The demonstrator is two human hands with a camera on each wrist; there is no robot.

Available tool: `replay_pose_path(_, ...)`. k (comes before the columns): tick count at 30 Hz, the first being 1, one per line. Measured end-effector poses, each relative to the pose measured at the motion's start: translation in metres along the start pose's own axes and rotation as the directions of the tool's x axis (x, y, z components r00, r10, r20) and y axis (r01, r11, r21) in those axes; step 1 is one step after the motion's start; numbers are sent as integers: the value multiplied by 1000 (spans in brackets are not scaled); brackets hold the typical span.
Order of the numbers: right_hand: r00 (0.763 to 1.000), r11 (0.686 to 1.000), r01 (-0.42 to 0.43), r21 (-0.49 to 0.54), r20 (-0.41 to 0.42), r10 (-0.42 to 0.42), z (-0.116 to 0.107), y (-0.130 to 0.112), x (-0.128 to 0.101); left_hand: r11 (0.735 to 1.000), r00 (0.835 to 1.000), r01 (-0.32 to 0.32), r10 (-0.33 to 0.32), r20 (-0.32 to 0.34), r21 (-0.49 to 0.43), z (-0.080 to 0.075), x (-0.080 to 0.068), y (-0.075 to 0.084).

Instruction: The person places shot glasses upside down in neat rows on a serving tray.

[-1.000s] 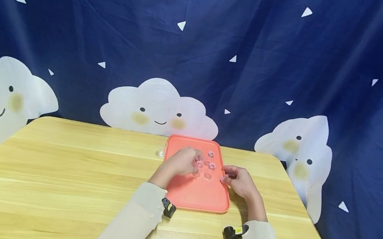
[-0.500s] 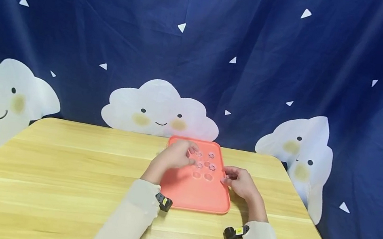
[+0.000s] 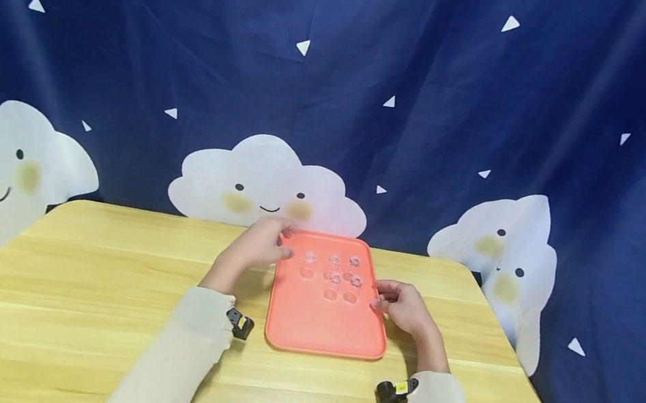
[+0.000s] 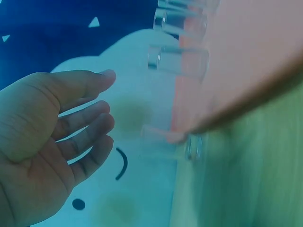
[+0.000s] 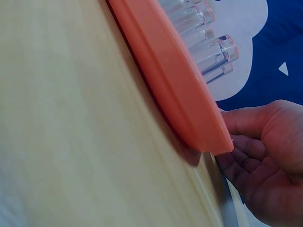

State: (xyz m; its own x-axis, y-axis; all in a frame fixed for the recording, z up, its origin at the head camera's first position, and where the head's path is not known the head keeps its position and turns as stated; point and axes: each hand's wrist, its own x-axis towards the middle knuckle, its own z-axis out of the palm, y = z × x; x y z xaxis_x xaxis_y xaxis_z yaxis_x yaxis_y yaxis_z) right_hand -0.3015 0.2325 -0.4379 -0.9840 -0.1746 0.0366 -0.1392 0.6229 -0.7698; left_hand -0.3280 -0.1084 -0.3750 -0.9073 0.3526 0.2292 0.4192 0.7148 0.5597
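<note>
A coral-orange tray (image 3: 326,329) lies near the table's far edge, bearing several small clear glasses (image 3: 349,298). In the left wrist view, the tray's glasses (image 4: 182,60) look upside down, thick bases away from the tray. My left hand (image 3: 257,247) hovers at the tray's far left edge, fingers loosely bent and nothing in them. Off the tray, a single glass (image 4: 193,147) stands on the table with its thick base down; the left hand hides it from the head view. My right hand (image 3: 404,306) holds the tray's right rim, thumb on the edge in the right wrist view.
The wooden table (image 3: 97,307) extends left and in front of the tray. A dark blue curtain (image 3: 343,60) with white clouds hangs just behind its far edge. Black wrist cameras sit on both sleeves.
My left hand has moved left, from among the glasses on the tray to its left edge. Glasses it covered now show. The right hand stays on the rim.
</note>
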Motion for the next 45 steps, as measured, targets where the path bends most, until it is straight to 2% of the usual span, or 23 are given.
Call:
replay_pose_path(6,1000,1000,9,25,5,-9,2,0,1,1000,1000,-5,5,21,23,-8,-6,-17)
replay_pose_path(11,1000,1000,15,19,5,-15,2,2,2,1000,999,-14,13,29,16,-9,-11,-28)
replay_pose_path(15,1000,1000,5,15,0,-5,3,0,1,999,999,5,-6,45,32,-7,-11,-36)
replay_pose_path(24,1000,1000,-2,14,-2,2,1,-3,0,997,994,59,-63,90,48,-4,-8,-41)
replay_pose_path(34,1000,1000,-1,28,-2,1,0,-2,-1,998,990,60,-63,128,28,7,-1,-48)
replay_pose_path(38,1000,1000,-2,31,-2,2,0,-2,-1,998,991,58,-58,118,3,10,1,-51)
replay_pose_path(45,1000,1000,-3,28,-9,3,0,-2,0,990,992,85,-73,107,-113,14,1,-60)
